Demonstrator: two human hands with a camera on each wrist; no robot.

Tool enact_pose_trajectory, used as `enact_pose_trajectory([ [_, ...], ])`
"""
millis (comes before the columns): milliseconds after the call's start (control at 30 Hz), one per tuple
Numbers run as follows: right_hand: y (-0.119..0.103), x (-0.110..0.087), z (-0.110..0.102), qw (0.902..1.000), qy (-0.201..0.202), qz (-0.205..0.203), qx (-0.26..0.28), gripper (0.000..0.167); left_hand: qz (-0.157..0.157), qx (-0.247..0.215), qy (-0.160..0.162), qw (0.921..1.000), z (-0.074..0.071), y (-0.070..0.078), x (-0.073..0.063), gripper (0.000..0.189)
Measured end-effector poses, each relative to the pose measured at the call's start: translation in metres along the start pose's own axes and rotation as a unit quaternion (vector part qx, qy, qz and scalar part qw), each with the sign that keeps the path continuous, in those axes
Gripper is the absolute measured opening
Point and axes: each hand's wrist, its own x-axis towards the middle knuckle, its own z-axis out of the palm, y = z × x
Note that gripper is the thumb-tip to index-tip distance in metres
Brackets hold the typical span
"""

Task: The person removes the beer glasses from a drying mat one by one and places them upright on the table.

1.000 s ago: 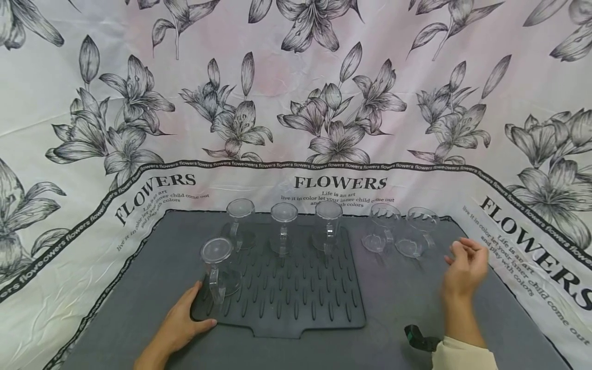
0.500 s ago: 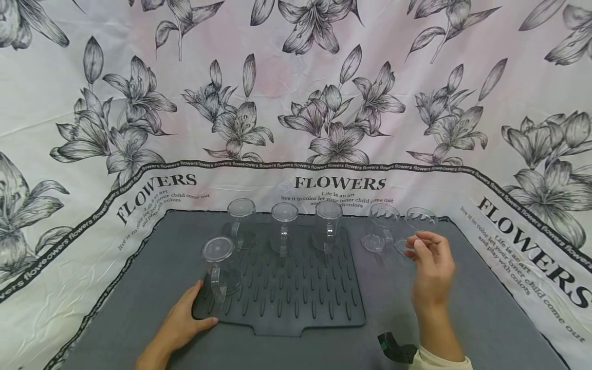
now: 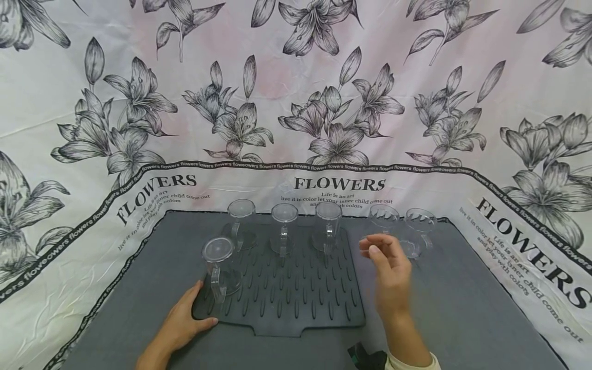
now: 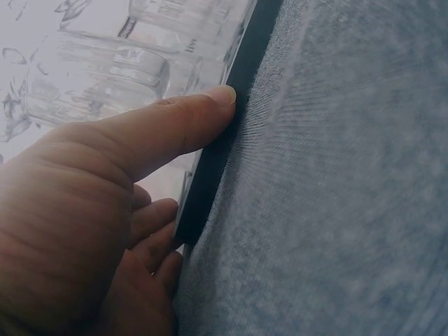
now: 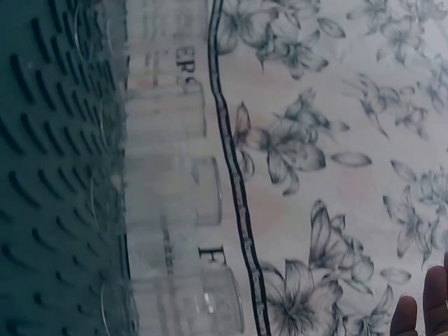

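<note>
My left hand (image 3: 178, 316) holds the front left corner of a dark ribbed drying mat (image 3: 287, 308). In the left wrist view, the thumb (image 4: 189, 119) lies on the mat's edge, with the fingers round the corner. An upside-down clear glass mug (image 3: 218, 252) stands on the mat near that hand. Three more, a left mug (image 3: 241, 210), a middle mug (image 3: 284, 213) and a right mug (image 3: 329, 211), line the mat's back. My right hand (image 3: 393, 277), loosely curled and holding nothing, is right of the mat. It partly covers one upright glass mug (image 3: 384, 215); another upright mug (image 3: 420, 221) stands beside it.
A grey cloth (image 3: 476, 308) covers the table under the mat. Behind and at both sides hangs a white flower-printed curtain (image 3: 259, 190), close behind the back mugs. A small black device (image 3: 367, 357) sits at my right wrist.
My right hand has moved left, from right of the upright mugs, across in front of them towards the mat. My left hand and all the mugs have stayed in place.
</note>
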Motion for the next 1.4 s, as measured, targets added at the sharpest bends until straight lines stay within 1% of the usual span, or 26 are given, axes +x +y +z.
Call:
enact_pose_trajectory([
  [200, 0.005, -0.006, 0.028, 0.9988, -0.045, 0.007, -0.019, 0.018, -0.002, -0.003, -0.001, 1.0000, -0.002, -0.001, -0.001, 0.108],
  [333, 0.008, -0.011, 0.041, 0.9981, -0.058, 0.012, -0.016, 0.017, 0.004, -0.009, -0.001, 1.0000, -0.002, -0.002, 0.000, 0.107],
  [433, 0.010, -0.013, 0.051, 0.9974, -0.068, 0.018, -0.011, 0.017, 0.003, -0.012, 0.001, 0.9999, -0.001, -0.001, 0.000, 0.107],
  [700, 0.016, -0.018, 0.076, 0.9953, -0.096, -0.006, 0.011, 0.014, 0.000, -0.014, 0.003, 0.9999, -0.001, 0.000, 0.001, 0.107],
  [833, 0.021, -0.022, 0.087, 0.9940, -0.108, 0.012, 0.006, 0.014, 0.003, -0.010, 0.005, 0.9999, 0.000, -0.001, 0.001, 0.107],
  [900, 0.024, -0.025, 0.092, 0.9922, -0.121, 0.026, 0.006, 0.015, 0.003, -0.008, 0.006, 0.9999, 0.000, -0.001, 0.000, 0.107],
  [1000, 0.032, -0.029, 0.099, 0.9878, -0.149, 0.043, 0.013, 0.016, 0.000, -0.008, 0.006, 1.0000, 0.000, -0.001, -0.001, 0.107],
  [1100, 0.041, -0.033, 0.106, 0.9836, -0.173, 0.048, 0.012, 0.018, -0.004, -0.006, 0.005, 1.0000, 0.000, -0.001, -0.001, 0.107],
  [1200, 0.049, -0.037, 0.113, 0.9805, -0.189, 0.054, 0.008, 0.018, -0.005, -0.004, 0.006, 1.0000, 0.001, 0.000, -0.001, 0.107],
  [1400, 0.064, -0.047, 0.124, 0.9720, -0.216, 0.092, 0.005, 0.021, 0.002, -0.006, 0.010, 0.9999, 0.001, -0.001, -0.001, 0.106],
])
